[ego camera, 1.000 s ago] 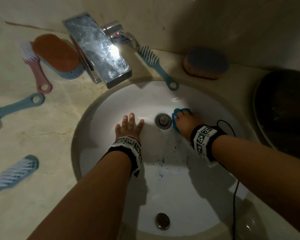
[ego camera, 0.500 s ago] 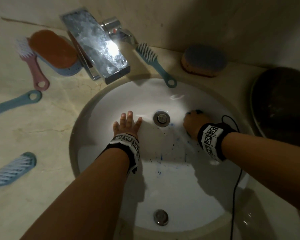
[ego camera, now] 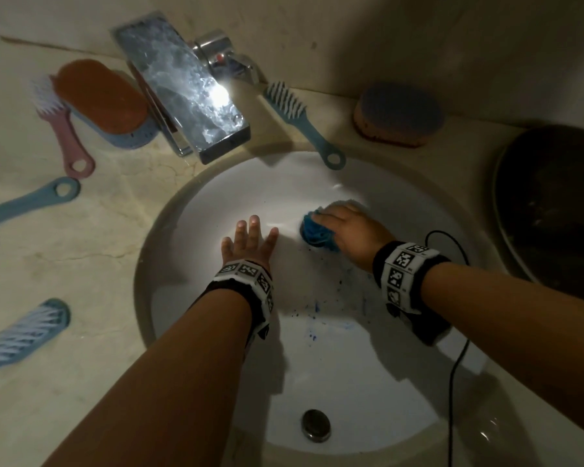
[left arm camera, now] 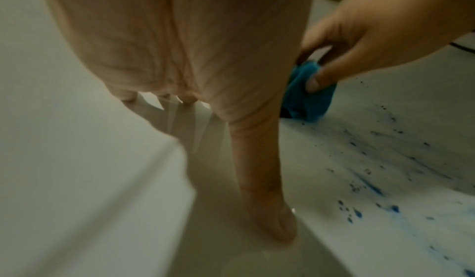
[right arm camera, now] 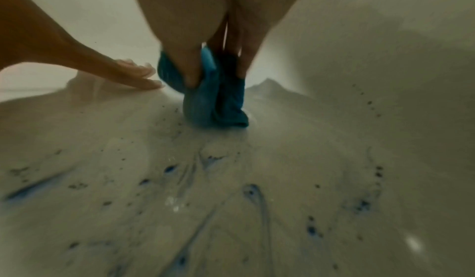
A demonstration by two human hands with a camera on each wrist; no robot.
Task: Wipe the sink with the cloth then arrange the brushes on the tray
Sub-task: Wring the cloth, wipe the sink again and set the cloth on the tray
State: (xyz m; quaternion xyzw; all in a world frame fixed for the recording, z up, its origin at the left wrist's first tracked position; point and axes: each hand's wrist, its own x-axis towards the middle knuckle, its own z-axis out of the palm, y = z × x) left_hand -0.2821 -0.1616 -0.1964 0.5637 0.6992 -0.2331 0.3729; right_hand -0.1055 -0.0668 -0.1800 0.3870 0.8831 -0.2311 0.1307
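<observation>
We find the first step in hand: the sink (ego camera: 196,210) is being wiped, and none of the brushes has been arranged. The right hand (ego camera: 348,230) is curled round the bunched blue cloth (ego camera: 317,232), thumb and fingers clamped on it, and presses it to the bottom of the bowl where the drain should be; the drain itself is hidden under cloth and hand. The left hand (ego camera: 248,241) lies flat on the bowl just beside the cloth, fingers straight and spread, holding nothing. The hands are close but apart.

Blue specks and streaks (ego camera: 314,308) remain on the near slope of the bowl, below both hands. In our judgement the wipe is not finished: the next move calls for drawing the cloth back toward the near side, through those marks, with steady pressure.

The brushes lie scattered on the counter (ego camera: 81,264): a pink brush (ego camera: 64,129), a teal brush (ego camera: 300,119) behind the bowl, two blue brushes at the left edge (ego camera: 27,203) and (ego camera: 21,335), and two oval scrubbers (ego camera: 102,99), (ego camera: 398,112). A dark round vessel (ego camera: 553,203) stands at the right; we cannot tell whether it is the tray.

Against the frame half a second back, the drain then lay uncovered and the right hand sat to its right; the cloth has since come left over it. The left hand has kept its place.
</observation>
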